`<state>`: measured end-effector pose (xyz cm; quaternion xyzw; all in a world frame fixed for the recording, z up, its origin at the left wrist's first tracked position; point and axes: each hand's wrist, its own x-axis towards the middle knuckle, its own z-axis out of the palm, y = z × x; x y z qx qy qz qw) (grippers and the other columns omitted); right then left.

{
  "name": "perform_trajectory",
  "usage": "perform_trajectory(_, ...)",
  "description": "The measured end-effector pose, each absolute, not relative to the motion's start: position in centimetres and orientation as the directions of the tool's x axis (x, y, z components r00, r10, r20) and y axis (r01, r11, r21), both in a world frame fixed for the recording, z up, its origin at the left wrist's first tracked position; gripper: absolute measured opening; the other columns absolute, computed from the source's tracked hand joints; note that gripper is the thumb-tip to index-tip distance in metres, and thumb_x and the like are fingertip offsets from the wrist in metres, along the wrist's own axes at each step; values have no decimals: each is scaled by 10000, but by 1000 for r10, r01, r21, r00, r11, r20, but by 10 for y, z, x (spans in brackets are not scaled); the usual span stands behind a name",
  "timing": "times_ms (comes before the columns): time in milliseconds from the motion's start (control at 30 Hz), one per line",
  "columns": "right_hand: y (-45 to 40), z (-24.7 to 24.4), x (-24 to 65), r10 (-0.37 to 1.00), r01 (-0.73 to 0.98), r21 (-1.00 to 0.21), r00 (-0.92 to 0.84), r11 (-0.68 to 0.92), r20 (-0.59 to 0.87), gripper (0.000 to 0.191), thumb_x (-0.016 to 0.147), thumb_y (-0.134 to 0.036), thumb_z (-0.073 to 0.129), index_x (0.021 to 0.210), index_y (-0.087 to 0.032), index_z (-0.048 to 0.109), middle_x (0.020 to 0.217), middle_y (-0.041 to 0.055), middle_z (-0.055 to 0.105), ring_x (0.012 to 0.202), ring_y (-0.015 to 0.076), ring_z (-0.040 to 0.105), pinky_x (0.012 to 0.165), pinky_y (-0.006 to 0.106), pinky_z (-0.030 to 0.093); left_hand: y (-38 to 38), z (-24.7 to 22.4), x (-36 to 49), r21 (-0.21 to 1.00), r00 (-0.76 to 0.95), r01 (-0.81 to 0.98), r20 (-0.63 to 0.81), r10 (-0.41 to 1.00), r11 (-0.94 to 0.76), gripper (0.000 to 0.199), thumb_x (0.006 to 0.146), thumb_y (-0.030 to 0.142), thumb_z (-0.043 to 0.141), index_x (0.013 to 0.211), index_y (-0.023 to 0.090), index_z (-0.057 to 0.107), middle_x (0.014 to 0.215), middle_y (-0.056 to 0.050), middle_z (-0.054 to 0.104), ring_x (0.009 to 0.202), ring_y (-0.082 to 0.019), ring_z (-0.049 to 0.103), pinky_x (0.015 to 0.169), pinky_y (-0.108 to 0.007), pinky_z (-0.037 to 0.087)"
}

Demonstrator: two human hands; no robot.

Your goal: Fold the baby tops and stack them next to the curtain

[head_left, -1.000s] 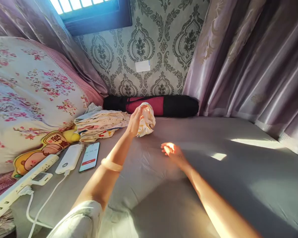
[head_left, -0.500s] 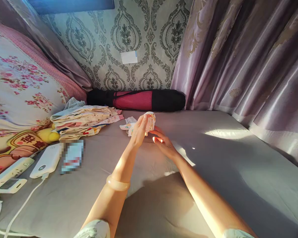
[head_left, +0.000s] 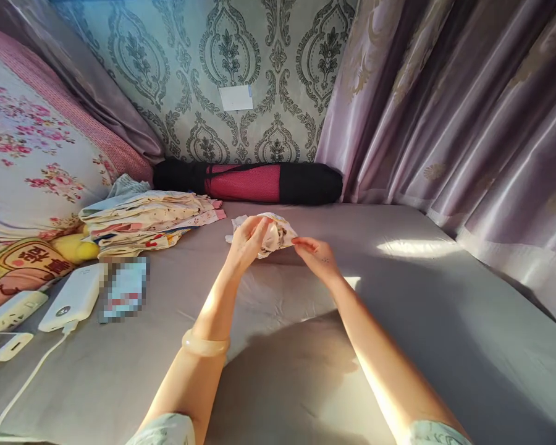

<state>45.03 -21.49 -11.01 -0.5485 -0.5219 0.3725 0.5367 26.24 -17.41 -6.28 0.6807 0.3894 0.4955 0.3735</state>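
On my feed: the cloth [head_left: 278, 238], pale and printed, is held between both hands above the grey sheet [head_left: 273, 296], right of the pile [head_left: 148, 213] and on the near side of the roll bag [head_left: 243, 182]. Left hand [head_left: 246, 244] grips the bunched left part, some fabric poking out past it. Right hand [head_left: 314, 253] looks to be pinching the right edge in its fingertips. Can't tell whether the underside touches the sheet.

To do this well, I'd make the left grip firm but light and draw the right pinch outward slowly, low over the sheet. Fabric looks thin and soft, so it'd likely crumple back if tension drops. I'd want one layer in the pinch; can't see how many are caught. I'd steer clear of the pile, near on the left.
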Motion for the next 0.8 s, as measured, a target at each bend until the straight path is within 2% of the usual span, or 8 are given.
perform_trajectory(133,-217,-94,469,919,259,-949,300,181,257,295,754,-453,673,870,-184,710,872,59,758,877,221,700,825,342,533,-171,-66,258,870,201,210,408,891,-446,380,802,554,650,906,194,711,903,-48,704,917,-223,641,780,-304,489)
perform_trajectory(300,-227,-70,485,878,251,-920,301,302,371,379,778,-554,680,889,-192,665,844,42,714,779,178,665,724,298,539,-181,-55,255,850,318,184,423,848,-493,287,776,495,688,841,217,657,747,-7,633,722,-171,591,626,-271,445)
perform_trajectory(433,-254,-38,494,861,239,-904,293,355,415,364,807,-570,681,916,-222,682,759,10,665,633,144,607,550,250,482,-190,-43,252,863,344,96,439,830,-496,241,769,405,716,896,234,603,719,20,587,623,-128,534,565,-249,411)
perform_trajectory(533,-276,-19,504,883,304,-891,228,336,410,357,832,-578,664,936,-239,710,722,6,647,565,135,564,486,247,429,-192,-39,252,889,358,63,405,842,-454,336,744,378,724,1034,257,607,761,23,600,589,-116,531,534,-239,417)
perform_trajectory(633,-280,-17,514,900,445,-847,173,292,401,342,836,-551,675,951,-234,735,685,-4,632,532,124,525,475,246,402,-190,-44,255,870,379,140,394,837,-473,441,721,398,737,1128,258,638,783,14,625,612,-127,570,557,-241,446)
perform_trajectory(800,-259,-40,522,909,614,-756,143,229,392,324,892,-476,590,1053,-228,724,809,13,692,610,138,563,541,255,440,-181,-64,266,807,368,371,326,871,-459,369,740,489,738,1047,283,742,757,3,677,657,-170,614,607,-272,468)
